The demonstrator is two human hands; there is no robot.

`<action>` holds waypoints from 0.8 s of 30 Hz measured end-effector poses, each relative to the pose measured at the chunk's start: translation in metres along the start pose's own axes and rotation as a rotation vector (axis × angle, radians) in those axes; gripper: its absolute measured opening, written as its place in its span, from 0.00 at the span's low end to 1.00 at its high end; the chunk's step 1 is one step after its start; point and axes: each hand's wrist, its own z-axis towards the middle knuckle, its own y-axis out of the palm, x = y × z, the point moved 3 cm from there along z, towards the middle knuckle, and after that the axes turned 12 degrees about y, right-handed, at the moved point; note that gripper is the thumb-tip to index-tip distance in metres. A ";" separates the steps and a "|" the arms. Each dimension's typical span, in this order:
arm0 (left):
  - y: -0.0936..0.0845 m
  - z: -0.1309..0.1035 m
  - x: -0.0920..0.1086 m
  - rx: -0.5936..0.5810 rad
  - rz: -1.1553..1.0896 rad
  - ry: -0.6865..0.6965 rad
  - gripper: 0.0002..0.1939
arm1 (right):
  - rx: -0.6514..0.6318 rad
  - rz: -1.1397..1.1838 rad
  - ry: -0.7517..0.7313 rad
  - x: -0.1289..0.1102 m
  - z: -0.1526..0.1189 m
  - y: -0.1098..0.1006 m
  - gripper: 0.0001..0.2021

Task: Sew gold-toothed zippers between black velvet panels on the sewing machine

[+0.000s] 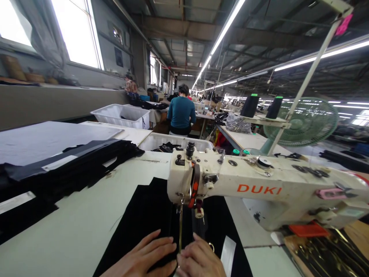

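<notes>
Black fabric (144, 215) lies flat under the head of a white sewing machine (220, 184) marked DUKI. From the needle area a narrow gold-toothed zipper (180, 227) runs straight back toward me along the cloth. My left hand (151, 256) rests on the fabric left of the zipper, its fingers stretched out and slightly spread. On the other side, my right hand (201, 257) has curled fingers pinching the zipper's near end, which they partly hide. Beside that hand are a small gold ring (211, 246) and a pale strip (228, 256) on the cloth.
Stacked black pieces (72, 169) lie on the left. Behind the machine stand a white bin (198, 141), thread cones (250, 105) and a green fan (305, 121). A box of gold-toothed zippers (323, 254) is at lower right. A person (182, 111) sits ahead, facing away.
</notes>
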 end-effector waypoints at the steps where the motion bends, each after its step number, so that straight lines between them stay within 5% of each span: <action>1: 0.002 -0.002 -0.004 0.032 0.003 0.007 0.23 | -0.030 0.011 -0.012 0.002 0.004 -0.002 0.08; 6: 0.007 -0.002 -0.017 0.008 0.019 -0.069 0.26 | -0.133 0.056 0.007 0.010 0.021 -0.007 0.07; 14: -0.038 0.019 -0.015 -0.027 -0.051 -0.185 0.35 | -0.346 0.121 0.181 0.022 0.041 0.000 0.10; 24: -0.030 0.021 -0.049 -0.143 -0.030 -0.174 0.34 | -0.381 -0.005 0.361 0.035 0.054 0.002 0.13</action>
